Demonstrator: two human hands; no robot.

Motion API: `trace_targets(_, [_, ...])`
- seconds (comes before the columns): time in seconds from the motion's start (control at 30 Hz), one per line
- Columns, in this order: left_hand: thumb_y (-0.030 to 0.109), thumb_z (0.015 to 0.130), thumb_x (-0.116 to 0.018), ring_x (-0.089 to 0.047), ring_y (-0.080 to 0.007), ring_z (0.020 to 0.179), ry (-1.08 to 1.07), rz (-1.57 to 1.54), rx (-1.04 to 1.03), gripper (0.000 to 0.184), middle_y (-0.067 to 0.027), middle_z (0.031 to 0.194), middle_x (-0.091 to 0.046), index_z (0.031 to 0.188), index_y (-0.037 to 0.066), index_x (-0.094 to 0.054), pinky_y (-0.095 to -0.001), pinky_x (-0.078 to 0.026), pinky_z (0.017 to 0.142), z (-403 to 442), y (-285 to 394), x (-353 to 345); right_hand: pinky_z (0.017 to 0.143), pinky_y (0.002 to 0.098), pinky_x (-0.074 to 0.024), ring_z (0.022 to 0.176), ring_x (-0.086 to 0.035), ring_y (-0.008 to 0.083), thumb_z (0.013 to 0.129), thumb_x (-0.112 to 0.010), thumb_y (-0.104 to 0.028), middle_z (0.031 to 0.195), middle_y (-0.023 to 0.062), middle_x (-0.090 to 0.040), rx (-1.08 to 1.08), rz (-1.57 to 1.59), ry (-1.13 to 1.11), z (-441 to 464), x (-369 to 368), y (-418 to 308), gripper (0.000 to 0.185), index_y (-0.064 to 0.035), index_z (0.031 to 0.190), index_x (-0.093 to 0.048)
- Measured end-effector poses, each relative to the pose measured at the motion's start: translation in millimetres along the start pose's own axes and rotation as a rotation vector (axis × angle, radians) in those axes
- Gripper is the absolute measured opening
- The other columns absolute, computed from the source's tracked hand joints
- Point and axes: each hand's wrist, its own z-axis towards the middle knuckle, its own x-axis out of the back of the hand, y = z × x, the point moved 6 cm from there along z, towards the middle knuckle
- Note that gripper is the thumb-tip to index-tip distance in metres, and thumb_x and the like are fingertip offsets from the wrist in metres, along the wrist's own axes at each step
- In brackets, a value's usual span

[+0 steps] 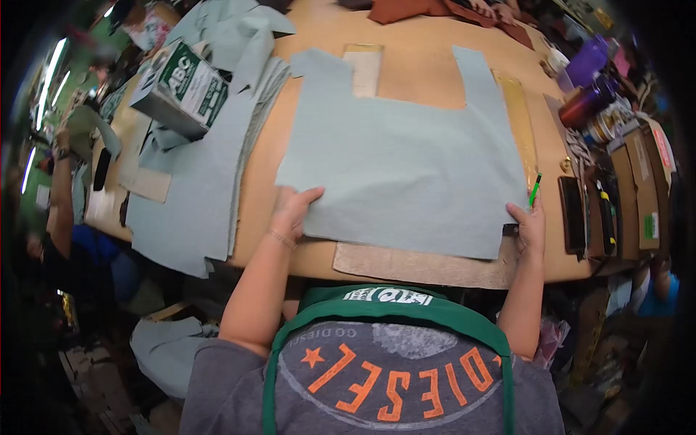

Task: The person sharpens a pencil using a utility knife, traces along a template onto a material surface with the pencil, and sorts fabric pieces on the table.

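Observation:
A large pale blue-green leather piece (406,159), cut with two upright arms at its far side, lies spread before me. My left hand (291,212) pinches its left edge, thumb on top and fingers underneath. At the near right corner, my right hand (531,225) grips the piece with the thumb over it. A green pen (535,190) stands up from the fingers of that same hand. Something small and black shows beside the right palm; I cannot make out what it is.
At left, a stack of similar leather (196,196) bears a metal can (185,90). A beige board (420,264) and a yellow-taped strip (516,119) lie partly under the piece. Rightward are a phone-like black slab (571,214), cardboard boxes (638,192) and a tumbler (587,101). Another person's hands (493,10) handle brown leather.

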Motion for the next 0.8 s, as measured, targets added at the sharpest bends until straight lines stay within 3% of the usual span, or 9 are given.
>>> trace_targets(0.1, [0.000, 0.072, -0.061, -0.057, -0.0203, 0.085, -0.062, -0.045, -0.193, 0.043, -0.0121, 0.096, -0.054, 0.110, -0.004, -0.041, -0.0327, -0.048, 0.075, -28.3, -0.5, 3.8, 0.056, 0.0213, -0.0475, 0.080, -0.057, 0.0150, 0.068, -0.064, 0.003, 0.103, 0.0107, -0.054, 0.026, -0.025, 0.050, -17.6, 23.5, 14.7, 0.060, 0.0013, 0.121, -0.035])
trace_targets(0.13, [-0.001, 0.072, -0.062, -0.057, -0.0194, 0.078, -0.009, -0.030, -0.145, 0.048, -0.0126, 0.092, -0.055, 0.112, -0.004, -0.036, -0.0306, -0.048, 0.072, -38.7, -4.9, 10.5, 0.051, 0.0204, -0.0461, 0.072, -0.057, 0.0126, 0.069, -0.064, 0.003, 0.098, 0.0090, -0.054, -0.086, -0.113, 0.081, -33.7, 20.3, 4.8, 0.057, 0.0015, 0.119, -0.036])
trace_targets(0.4, [0.000, 0.068, -0.064, -0.049, -0.0105, 0.058, 0.147, 0.337, -0.224, 0.069, -0.0010, 0.061, -0.050, 0.125, -0.002, -0.024, -0.0234, -0.044, 0.060, -59.7, -17.0, 42.3, 0.047, 0.0215, -0.0419, 0.058, -0.054, 0.0101, 0.067, -0.062, 0.005, 0.073, 0.0065, -0.056, -0.121, -0.269, -0.038, -59.7, 16.7, 12.0, 0.053, 0.0013, 0.114, -0.037])
trace_targets(0.5, [0.003, 0.070, -0.064, -0.051, -0.0138, 0.062, 0.330, 0.920, -0.420, 0.065, -0.0046, 0.068, -0.053, 0.124, -0.003, -0.029, -0.0253, -0.044, 0.063, -68.9, 18.2, 60.0, 0.048, 0.0232, -0.0429, 0.058, -0.054, 0.0125, 0.066, -0.063, 0.003, 0.072, 0.0063, -0.057, -0.160, -0.445, -0.136, -65.7, 29.0, 13.2, 0.054, 0.0011, 0.114, -0.037])
trace_targets(0.53, [0.011, 0.073, -0.064, -0.054, -0.0185, 0.071, 0.398, 1.021, -0.534, 0.056, -0.0099, 0.081, -0.055, 0.120, -0.003, -0.037, -0.0288, -0.044, 0.069, -65.4, 36.9, 64.8, 0.051, 0.0258, -0.0429, 0.058, -0.054, 0.0141, 0.069, -0.065, -0.002, 0.071, 0.0080, -0.056, 0.272, -0.677, 0.026, -61.7, 30.1, -6.2, 0.045, 0.0020, 0.108, -0.043])
trace_targets(0.63, [0.028, 0.079, -0.060, -0.054, -0.0215, 0.080, 0.430, 0.952, -0.853, 0.044, -0.0143, 0.091, -0.056, 0.106, -0.006, -0.050, -0.0313, -0.043, 0.075, -25.6, 102.8, 40.6, 0.056, 0.0282, -0.0428, 0.064, -0.054, 0.0144, 0.072, -0.066, -0.007, 0.073, 0.0108, -0.056, 0.129, -0.919, 0.314, -48.4, 15.0, -55.8, 0.035, 0.0031, 0.100, -0.049])
trace_targets(0.67, [0.030, 0.081, -0.059, -0.055, -0.0210, 0.081, 0.374, 0.805, -0.808, 0.041, -0.0145, 0.089, -0.058, 0.100, -0.006, -0.054, -0.0300, -0.043, 0.075, -3.9, 122.2, 24.8, 0.056, 0.0316, -0.0411, 0.062, -0.052, 0.0171, 0.075, -0.065, -0.014, 0.069, 0.0117, -0.053, 0.287, -0.816, 0.294, -39.8, 0.0, -55.5, 0.027, 0.0036, 0.089, -0.051])
trace_targets(0.73, [0.042, 0.080, -0.056, -0.052, -0.0162, 0.077, 0.275, 0.675, -0.697, 0.046, -0.0086, 0.082, -0.057, 0.093, -0.002, -0.056, -0.0261, -0.039, 0.069, 60.1, 147.7, 5.5, 0.058, 0.0362, -0.0405, 0.064, -0.050, 0.0249, 0.074, -0.065, -0.015, 0.068, 0.0116, -0.051, 0.247, -1.020, 0.179, -26.9, -42.6, -43.8, 0.023, 0.0015, 0.083, -0.051])
trace_targets(0.8, [0.051, 0.077, -0.055, -0.045, -0.0111, 0.071, 0.255, 0.666, -0.522, 0.047, -0.0007, 0.075, -0.052, 0.085, 0.005, -0.056, -0.0234, -0.034, 0.060, 143.8, 165.0, 3.3, 0.059, 0.0391, -0.0393, 0.066, -0.047, 0.0300, 0.070, -0.064, -0.013, 0.068, 0.0120, -0.049, 0.827, -1.032, 0.061, -31.8, -82.1, -25.6, 0.019, -0.0021, 0.075, -0.049])
